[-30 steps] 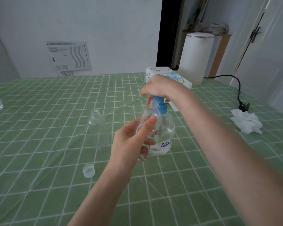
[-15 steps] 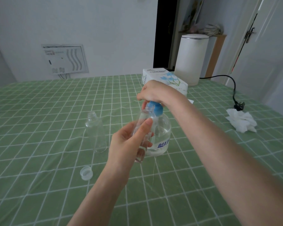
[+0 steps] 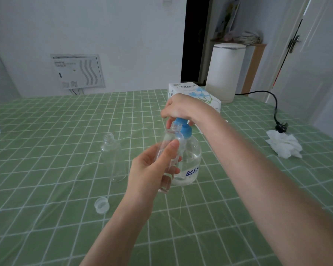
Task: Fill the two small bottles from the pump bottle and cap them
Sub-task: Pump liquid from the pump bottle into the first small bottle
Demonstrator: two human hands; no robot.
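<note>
Left hand (image 3: 152,169) centre frame, fingers and thumb wrapped round small clear bottle (image 3: 169,148). Bottle's long axis leans, open mouth up and right, just beside blue pump head (image 3: 183,127). Right hand (image 3: 179,110) above, curled over pump head. Pump bottle (image 3: 188,162) upright on table, just behind.

Second small bottle (image 3: 113,158) upright, uncapped, left of centre. Cap (image 3: 102,205) lower left.

Green checked tablecloth (image 3: 46,131). Tissue box (image 3: 188,91) and white bin (image 3: 225,73) upper right, crumpled tissue (image 3: 284,145) and plug (image 3: 281,127) at right edge. White walls.
</note>
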